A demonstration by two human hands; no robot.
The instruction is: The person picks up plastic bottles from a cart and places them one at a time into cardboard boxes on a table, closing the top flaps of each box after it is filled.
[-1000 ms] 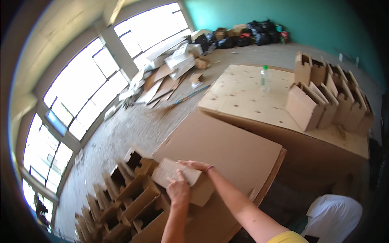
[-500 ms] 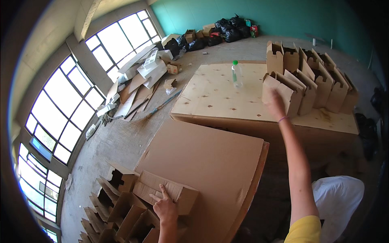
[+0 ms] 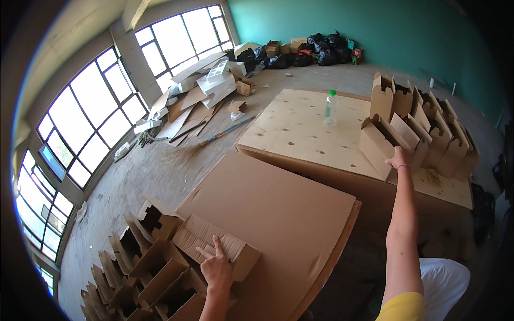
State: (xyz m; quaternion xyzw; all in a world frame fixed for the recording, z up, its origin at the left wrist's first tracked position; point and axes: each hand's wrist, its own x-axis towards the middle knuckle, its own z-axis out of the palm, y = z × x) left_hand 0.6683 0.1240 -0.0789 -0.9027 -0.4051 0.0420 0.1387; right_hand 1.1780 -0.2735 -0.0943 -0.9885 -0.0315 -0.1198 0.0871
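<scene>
My left hand [image 3: 217,270] lies on the corrugated side of a small brown cardboard box [image 3: 214,238], index finger and thumb stretched out. That box rests on its side on a large cardboard surface [image 3: 273,208]. At the right, my right hand [image 3: 398,157] grips the near edge of an open-topped cardboard box [image 3: 377,144], which tilts to the left at the front of a group. Part of that grip is hidden by the hand itself. Behind it stand several similar open boxes [image 3: 439,128] in rows on a plywood-topped table [image 3: 300,128].
A clear bottle with a green cap [image 3: 331,109] stands on the plywood. More open boxes [image 3: 144,273] crowd the lower left. A broom [image 3: 214,138], scrap cardboard and foam [image 3: 198,93], and black bags [image 3: 326,51] lie on the floor farther off.
My right hand has moved from the box's left face to its near right edge, and the box now leans left. My left hand stays on its box. The view has shifted slightly.
</scene>
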